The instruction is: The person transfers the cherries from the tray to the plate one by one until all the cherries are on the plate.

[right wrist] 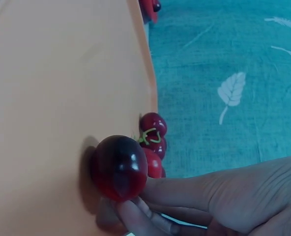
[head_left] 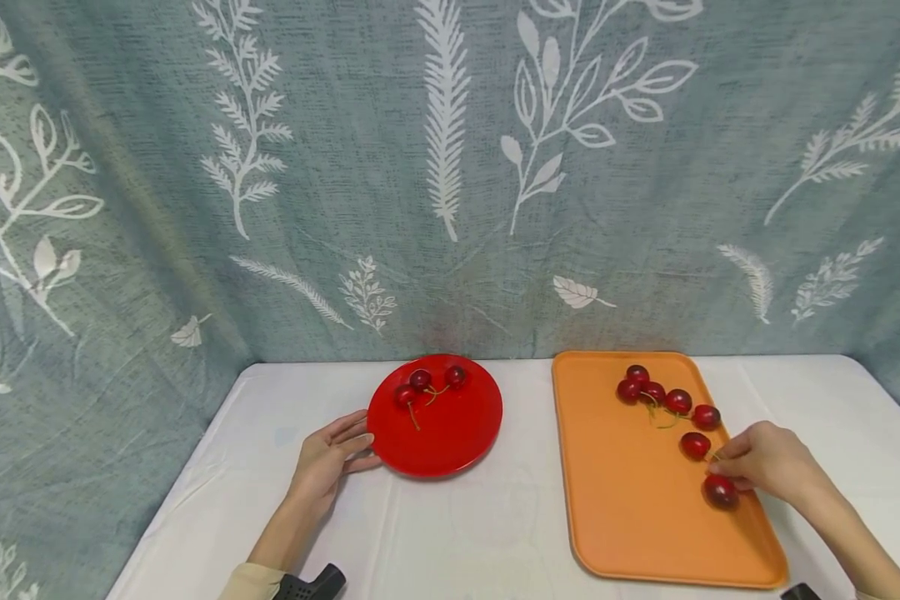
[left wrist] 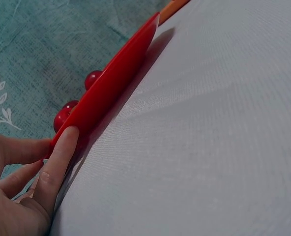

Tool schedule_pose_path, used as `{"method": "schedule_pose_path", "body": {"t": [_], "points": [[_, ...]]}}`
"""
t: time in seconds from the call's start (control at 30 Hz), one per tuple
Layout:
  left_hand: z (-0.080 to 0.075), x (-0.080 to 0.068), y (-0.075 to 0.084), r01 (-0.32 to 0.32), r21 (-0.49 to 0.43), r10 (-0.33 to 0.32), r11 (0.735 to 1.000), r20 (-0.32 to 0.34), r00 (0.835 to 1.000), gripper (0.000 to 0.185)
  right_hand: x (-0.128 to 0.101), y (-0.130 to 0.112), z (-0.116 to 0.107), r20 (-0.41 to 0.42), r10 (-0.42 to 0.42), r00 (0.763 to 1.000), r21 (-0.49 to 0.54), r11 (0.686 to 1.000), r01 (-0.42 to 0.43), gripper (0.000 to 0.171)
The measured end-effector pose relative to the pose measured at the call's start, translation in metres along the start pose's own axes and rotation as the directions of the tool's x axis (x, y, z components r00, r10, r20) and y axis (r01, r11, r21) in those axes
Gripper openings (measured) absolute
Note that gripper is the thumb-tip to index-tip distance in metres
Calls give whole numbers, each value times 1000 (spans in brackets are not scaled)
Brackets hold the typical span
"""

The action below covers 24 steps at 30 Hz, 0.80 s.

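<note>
My left hand (head_left: 324,462) grips the left rim of a round red plate (head_left: 438,454), its fingertips on the rim and outer side. On the plate lie three dark red cherries (head_left: 421,380) with green stems, near its far edge. My right hand (head_left: 768,462) is over the right side of an orange tray (head_left: 622,500), thumb and fingers pinching at a large dark red cherry (right wrist: 119,168). Whether they hold its flesh or its stem is hard to tell. Just beyond the fingertips lies another cherry (head_left: 695,446). Several more cherries (head_left: 678,401) lie toward the tray's far right corner.
Plate and tray stand apart on a white-covered table (head_left: 510,533), the plate left and the tray right. A grey-green curtain (head_left: 390,208) with white leaf prints hangs right behind the table's far edge. The tray has a low raised rim.
</note>
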<state>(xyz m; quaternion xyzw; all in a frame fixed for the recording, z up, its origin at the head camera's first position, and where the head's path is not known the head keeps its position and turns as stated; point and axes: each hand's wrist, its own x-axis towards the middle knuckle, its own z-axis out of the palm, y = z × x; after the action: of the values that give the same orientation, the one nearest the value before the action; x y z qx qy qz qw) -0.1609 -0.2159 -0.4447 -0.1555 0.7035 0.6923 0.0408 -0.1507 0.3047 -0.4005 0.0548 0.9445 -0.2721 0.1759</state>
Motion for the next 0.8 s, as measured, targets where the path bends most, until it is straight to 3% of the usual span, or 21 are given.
{"method": "schedule_pose_path", "body": {"t": [0.4, 0.8], "points": [[-2, 1, -2, -3, -3, 3, 1000, 7, 1000, 48, -4, -3, 1, -62, 3, 998, 54, 999, 0, 27], [-1, 2, -3, -13, 0, 13, 1000, 9, 1000, 48, -10, -4, -1, -109, -37, 993, 28, 999, 40, 24]]}}
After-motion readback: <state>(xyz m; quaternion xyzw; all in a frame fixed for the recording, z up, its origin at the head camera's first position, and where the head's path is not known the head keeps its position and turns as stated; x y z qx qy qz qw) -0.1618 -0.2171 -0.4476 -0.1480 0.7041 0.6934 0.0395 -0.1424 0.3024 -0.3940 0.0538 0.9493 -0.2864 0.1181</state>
